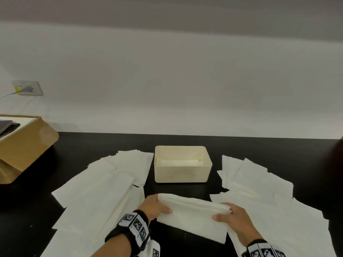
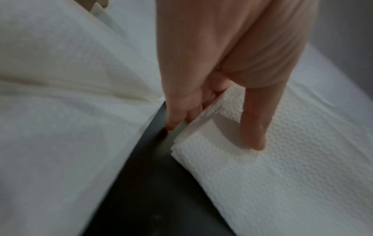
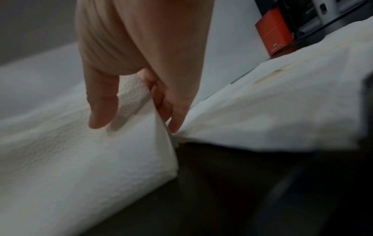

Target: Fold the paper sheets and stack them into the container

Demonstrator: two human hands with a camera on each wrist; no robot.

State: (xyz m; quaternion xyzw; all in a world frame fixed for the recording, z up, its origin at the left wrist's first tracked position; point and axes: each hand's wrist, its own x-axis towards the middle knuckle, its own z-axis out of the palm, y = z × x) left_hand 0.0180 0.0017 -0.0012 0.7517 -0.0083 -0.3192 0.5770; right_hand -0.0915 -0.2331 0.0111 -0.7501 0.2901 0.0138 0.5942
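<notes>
A folded white paper sheet (image 1: 193,216) lies slanted on the black table, in front of the cream container (image 1: 182,176). My left hand (image 1: 159,208) pinches the sheet's left end, thumb on top and fingers under the edge. In the left wrist view the left hand (image 2: 215,137) has its thumb (image 2: 254,127) on the embossed sheet (image 2: 272,175). My right hand (image 1: 228,216) pinches the right end the same way. The right wrist view shows the right hand (image 3: 135,127) lifting the sheet's (image 3: 80,167) edge slightly. Folded sheets (image 1: 177,161) lie inside the container.
Several loose unfolded sheets fan out to the left (image 1: 96,191) and right (image 1: 259,191) of the container. A tilted cardboard box (image 1: 24,145) sits at the table's far left. A wall runs behind the table. A red box (image 3: 274,38) stands beyond the right-hand sheets.
</notes>
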